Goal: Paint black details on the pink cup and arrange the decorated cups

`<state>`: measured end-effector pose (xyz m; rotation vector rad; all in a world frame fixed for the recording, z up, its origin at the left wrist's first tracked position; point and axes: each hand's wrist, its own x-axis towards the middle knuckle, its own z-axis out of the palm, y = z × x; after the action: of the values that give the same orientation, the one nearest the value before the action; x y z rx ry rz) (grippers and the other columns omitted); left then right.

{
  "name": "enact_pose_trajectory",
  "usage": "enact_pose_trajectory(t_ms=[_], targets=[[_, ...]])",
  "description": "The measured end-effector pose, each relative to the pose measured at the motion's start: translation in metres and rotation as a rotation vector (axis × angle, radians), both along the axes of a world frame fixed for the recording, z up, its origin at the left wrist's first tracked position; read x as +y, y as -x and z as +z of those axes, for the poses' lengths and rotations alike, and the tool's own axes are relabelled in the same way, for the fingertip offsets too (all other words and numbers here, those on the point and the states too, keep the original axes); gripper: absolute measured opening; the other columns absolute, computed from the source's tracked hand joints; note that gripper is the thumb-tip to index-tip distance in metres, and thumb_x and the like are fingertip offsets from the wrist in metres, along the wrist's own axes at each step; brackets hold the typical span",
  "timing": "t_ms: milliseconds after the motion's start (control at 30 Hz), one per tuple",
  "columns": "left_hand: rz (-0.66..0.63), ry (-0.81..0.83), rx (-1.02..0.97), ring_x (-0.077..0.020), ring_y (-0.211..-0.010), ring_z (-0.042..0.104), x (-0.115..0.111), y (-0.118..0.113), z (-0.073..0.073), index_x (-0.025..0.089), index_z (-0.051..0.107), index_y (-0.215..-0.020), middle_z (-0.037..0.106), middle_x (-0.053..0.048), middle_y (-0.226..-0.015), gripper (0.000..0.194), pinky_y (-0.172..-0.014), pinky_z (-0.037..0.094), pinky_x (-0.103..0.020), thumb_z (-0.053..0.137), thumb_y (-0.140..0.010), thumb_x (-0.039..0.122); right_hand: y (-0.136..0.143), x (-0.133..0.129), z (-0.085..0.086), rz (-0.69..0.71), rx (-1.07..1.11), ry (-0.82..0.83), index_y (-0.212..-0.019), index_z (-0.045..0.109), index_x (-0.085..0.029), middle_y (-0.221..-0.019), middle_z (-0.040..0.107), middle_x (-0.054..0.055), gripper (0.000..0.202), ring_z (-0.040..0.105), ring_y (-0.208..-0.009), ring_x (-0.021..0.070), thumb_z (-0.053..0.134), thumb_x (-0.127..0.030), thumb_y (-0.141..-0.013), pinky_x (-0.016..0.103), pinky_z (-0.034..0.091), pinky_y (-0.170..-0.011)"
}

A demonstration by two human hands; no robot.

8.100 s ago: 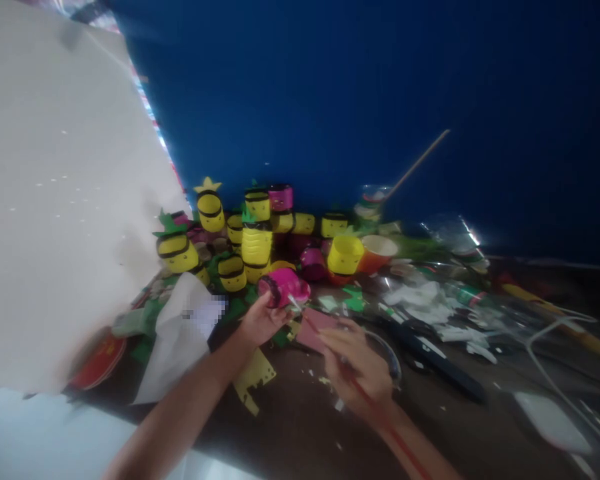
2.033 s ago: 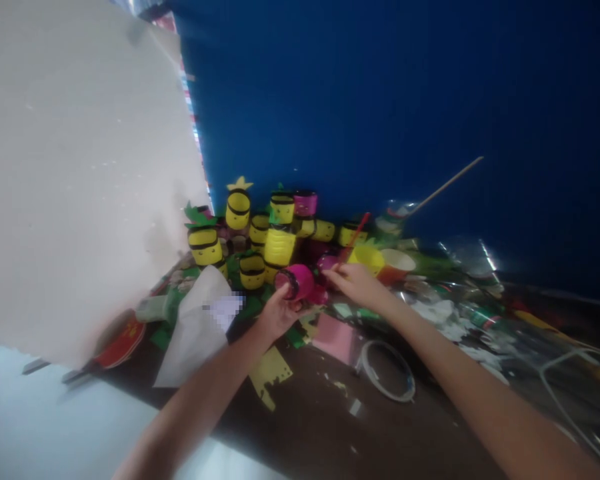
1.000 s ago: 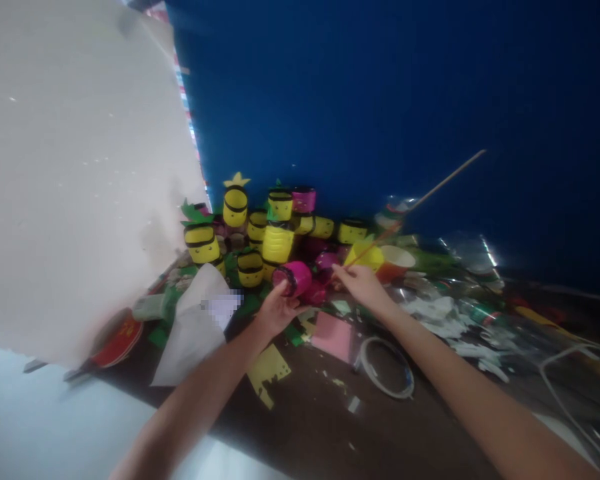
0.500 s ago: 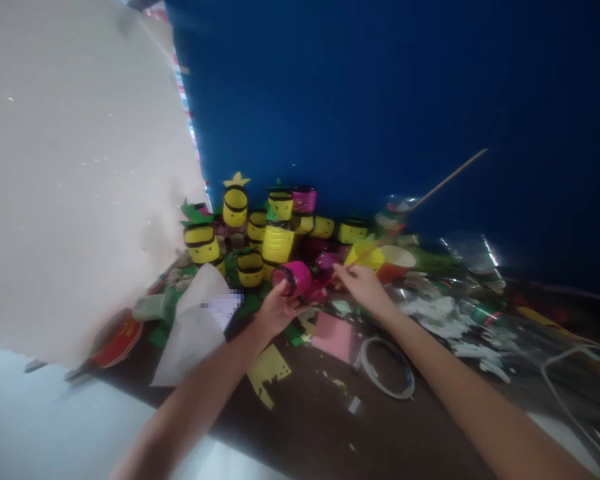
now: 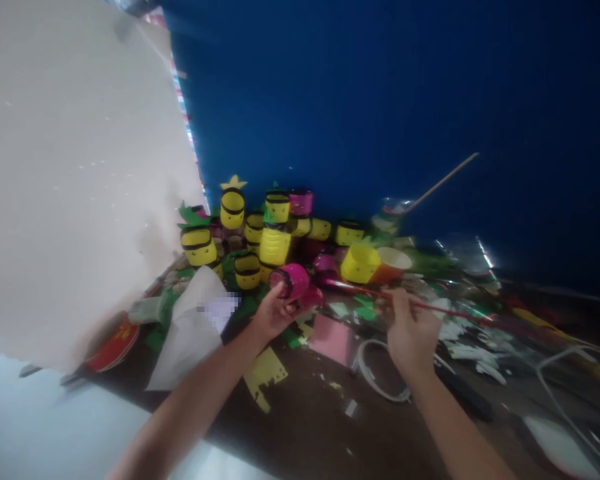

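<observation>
Head view: left hand (image 5: 273, 312) grips round pink cup (image 5: 291, 281); right hand (image 5: 410, 330) pinches thin red stick (image 5: 430, 307).

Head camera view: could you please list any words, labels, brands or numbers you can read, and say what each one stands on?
No text can be read.
White paper: its patch of print is blurred out.
Red round lid: yellow marks, too blurred to read.
Pink cup in the left hand: no lettering shows.
Yellow cups: only black bands.
</observation>
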<state>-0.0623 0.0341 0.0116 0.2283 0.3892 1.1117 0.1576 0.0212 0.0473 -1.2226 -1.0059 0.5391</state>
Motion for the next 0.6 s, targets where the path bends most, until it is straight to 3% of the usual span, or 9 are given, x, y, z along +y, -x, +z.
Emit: enact_pose_trajectory(t_ms=[67, 133, 233, 300, 467, 600], targets=[[-0.013, 0.057, 0.024, -0.0044, -0.036, 0.047, 0.001, 0.0, 0.001, 0.008, 0.063, -0.08, 0.064, -0.003, -0.056, 0.035, -0.073, 0.053, -0.028, 0.045, -0.088, 0.037, 0.005, -0.017, -0.005, -0.023, 0.041, -0.058, -0.08, 0.069, -0.015, -0.057, 0.064, 0.002, 0.031, 0.057, -0.047, 0.0125, 0.062, -0.045, -0.077, 0.026, 0.047, -0.048], [-0.026, 0.108, 0.044, -0.0021, -0.032, 0.041, 0.001, 0.001, 0.002, 0.008, 0.063, -0.084, 0.068, -0.006, -0.066, 0.038, -0.061, 0.052, -0.023, 0.041, -0.09, 0.038, 0.011, -0.034, -0.009, -0.004, -0.045, -0.102, -0.08, 0.07, -0.016, -0.061, 0.067, 0.003, 0.025, 0.061, -0.052, 0.0148, 0.064, -0.039, -0.076, 0.03, 0.052, -0.057], [-0.032, 0.149, 0.042, 0.0001, -0.028, 0.032, 0.001, 0.001, 0.005, 0.009, 0.063, -0.084, 0.069, -0.006, -0.071, 0.04, -0.05, 0.048, -0.02, 0.036, -0.092, 0.038, 0.016, -0.053, -0.012, 0.088, -0.253, -0.162, -0.085, 0.071, -0.019, -0.073, 0.072, 0.004, 0.013, 0.068, -0.075, 0.02, 0.061, -0.026, -0.079, 0.037, 0.054, -0.079], [-0.049, 0.169, 0.034, 0.0012, -0.027, 0.028, 0.0, 0.001, 0.006, 0.009, 0.062, -0.084, 0.069, -0.006, -0.071, 0.042, -0.047, 0.045, -0.018, 0.033, -0.093, 0.038, 0.019, -0.062, -0.011, 0.165, -0.373, -0.213, -0.092, 0.071, -0.021, -0.081, 0.073, 0.004, 0.018, 0.067, -0.088, 0.0215, 0.055, -0.019, -0.082, 0.039, 0.052, -0.087], [-0.08, 0.155, 0.02, 0.0035, -0.027, 0.022, -0.002, 0.001, 0.005, 0.009, 0.063, -0.089, 0.07, -0.01, -0.086, 0.045, -0.044, 0.039, -0.017, 0.03, -0.093, 0.039, 0.029, -0.07, -0.006, 0.217, -0.627, -0.413, -0.105, 0.065, -0.021, -0.087, 0.073, 0.004, 0.033, 0.068, -0.088, 0.0207, 0.053, -0.006, -0.078, 0.04, 0.055, -0.086], [-0.098, 0.158, 0.045, 0.0023, -0.028, 0.023, -0.003, 0.0, 0.001, 0.01, 0.064, -0.085, 0.069, -0.007, -0.078, 0.04, -0.044, 0.037, -0.019, 0.035, -0.092, 0.038, 0.035, -0.067, -0.006, 0.236, -0.69, -0.502, -0.107, 0.063, -0.02, -0.089, 0.073, 0.005, 0.036, 0.069, -0.084, 0.0201, 0.054, -0.004, -0.076, 0.039, 0.056, -0.084]])
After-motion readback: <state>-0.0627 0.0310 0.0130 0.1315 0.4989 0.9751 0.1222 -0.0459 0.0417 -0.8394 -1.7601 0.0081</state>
